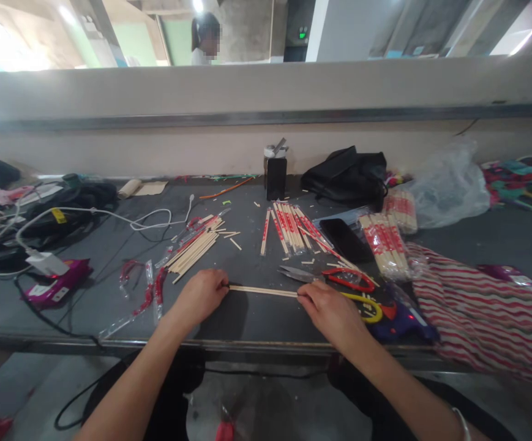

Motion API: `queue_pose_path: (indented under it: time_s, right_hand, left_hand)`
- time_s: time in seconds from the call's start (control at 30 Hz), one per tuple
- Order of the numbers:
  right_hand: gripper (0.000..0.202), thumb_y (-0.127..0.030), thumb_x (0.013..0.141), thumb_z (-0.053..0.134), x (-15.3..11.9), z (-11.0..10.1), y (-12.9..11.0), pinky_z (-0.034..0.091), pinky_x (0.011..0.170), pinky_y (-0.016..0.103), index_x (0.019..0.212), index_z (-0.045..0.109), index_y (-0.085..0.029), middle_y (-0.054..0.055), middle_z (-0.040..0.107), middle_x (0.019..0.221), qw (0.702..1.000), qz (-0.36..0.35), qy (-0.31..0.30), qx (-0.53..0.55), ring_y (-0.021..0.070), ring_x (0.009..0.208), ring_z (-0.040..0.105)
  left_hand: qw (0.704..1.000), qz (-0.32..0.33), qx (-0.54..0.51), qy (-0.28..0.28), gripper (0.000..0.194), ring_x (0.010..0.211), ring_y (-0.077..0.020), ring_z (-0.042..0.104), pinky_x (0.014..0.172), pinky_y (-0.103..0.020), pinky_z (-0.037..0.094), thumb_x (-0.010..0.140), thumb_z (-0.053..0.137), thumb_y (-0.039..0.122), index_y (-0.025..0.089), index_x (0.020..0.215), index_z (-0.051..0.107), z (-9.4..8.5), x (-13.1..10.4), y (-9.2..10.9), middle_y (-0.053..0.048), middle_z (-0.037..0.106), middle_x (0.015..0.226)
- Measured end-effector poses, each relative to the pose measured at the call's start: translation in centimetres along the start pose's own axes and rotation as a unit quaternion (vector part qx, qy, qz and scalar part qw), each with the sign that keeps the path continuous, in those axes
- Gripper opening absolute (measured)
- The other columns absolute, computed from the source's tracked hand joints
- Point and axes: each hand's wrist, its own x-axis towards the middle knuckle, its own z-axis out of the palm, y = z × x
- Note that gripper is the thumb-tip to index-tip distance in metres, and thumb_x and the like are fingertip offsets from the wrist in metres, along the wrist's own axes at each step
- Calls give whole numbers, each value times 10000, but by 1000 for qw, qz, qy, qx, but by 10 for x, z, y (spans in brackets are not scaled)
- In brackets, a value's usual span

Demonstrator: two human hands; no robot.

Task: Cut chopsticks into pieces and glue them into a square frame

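A pair of thin wooden chopsticks lies level between my hands, just above or on the dark table. My left hand pinches the left end, and my right hand pinches the right end. Just beyond my right hand are scissors with red handles; a yellow handle shows beside that hand, partly hidden by it. Ahead of my left hand lies a pile of bare chopsticks. Farther off, several wrapped chopsticks with red-printed sleeves are spread out.
Torn plastic wrappers lie at the left, near a white charger and its cables. A phone, bundled chopsticks and a striped cloth are at the right. Behind stand a dark bottle and a black bag. A person is beyond the partition.
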Motion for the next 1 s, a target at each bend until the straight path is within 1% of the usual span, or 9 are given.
queue_pose_path:
  time_s: [0.1,0.23,0.43,0.57,0.77,0.9,1.0]
  right_hand:
    - [195,-219,911,465,2,1,-2,364,604,262,833,644,-215,21,646,856,1000,6,1,-12,166,768,627]
    - [200,-219,914,458,4,3,-2,345,596,257,831,640,-217,18,653,860,1000,3,11,-13,154,763,617]
    - [204,-217,923,452,3,6,-2,338,595,254,815,625,-206,18,648,847,999,3,21,-32,157,765,622]
    - [212,-213,926,443,3,6,-3,341,597,258,820,626,-201,27,651,853,999,0,27,-40,159,765,623]
    - [216,-210,918,444,3,3,0,367,625,254,827,640,-212,22,663,860,1000,0,23,-2,155,771,628]
    - [157,-213,895,490,2,3,2,376,621,253,928,643,-211,26,670,902,1000,7,24,8,161,777,631]
    - [156,-224,904,491,2,4,0,367,611,253,912,646,-218,22,668,899,1000,3,25,0,162,774,629]
  left_hand:
    - [1000,8,12,1,144,706,-150,574,631,-238,356,787,508,129,176,737,635,1,0,4,-35,660,754]
    - [1000,10,28,6,181,732,-157,585,653,-243,364,814,477,143,182,730,632,3,0,8,-40,668,769]
    - [998,7,58,5,194,733,-167,590,640,-254,351,816,465,144,178,732,636,4,-1,9,-51,677,778]
    - [999,4,45,-3,193,718,-162,586,626,-249,343,810,468,148,181,736,644,1,-1,9,-47,680,779]
    - [1000,-9,2,-16,150,647,-136,561,582,-225,330,772,510,141,182,727,647,-1,1,3,-18,653,704]
    - [1000,-16,-13,-10,109,622,-133,554,559,-222,319,760,535,160,181,738,640,-1,1,1,-8,637,674]
    - [1000,-19,-3,-14,105,618,-133,550,555,-222,315,756,534,149,174,744,636,-2,1,4,-13,634,674]
